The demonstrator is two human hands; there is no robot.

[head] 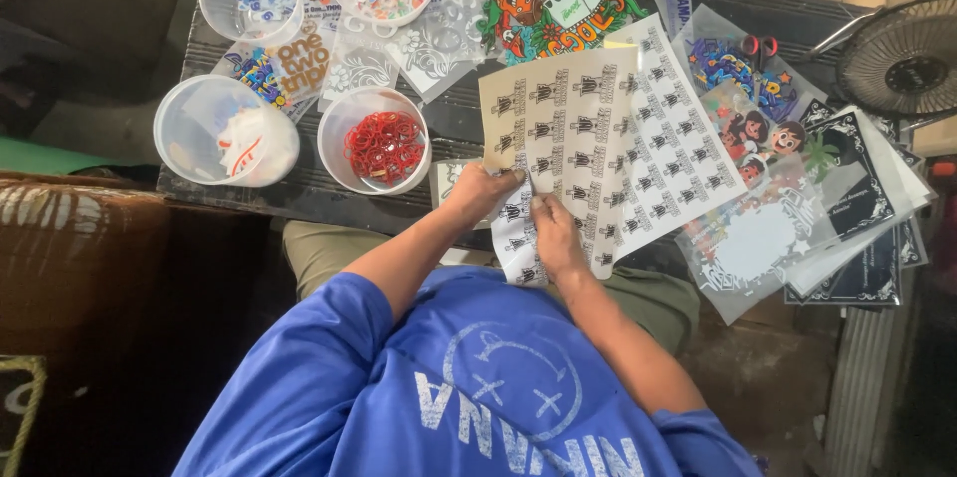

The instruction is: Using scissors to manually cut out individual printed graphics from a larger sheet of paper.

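Both our hands worked one sticker sheet (pixel 608 153) at the dark table (pixel 454 118) edge, left hand (pixel 481 188) pinching its corner, right hand (pixel 551 235) fingertips pressed on the lower strip, most printed rows seemingly unpeeled

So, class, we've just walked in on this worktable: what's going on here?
A person in a blue shirt holds a beige sheet of small black printed stickers over a dark table. The left hand grips the sheet's lower left edge; the right hand presses on a white sticker sheet beneath it. A clear plastic tub of red rubber bands stands by the left hand, and colourful printed sheets lie to the right.
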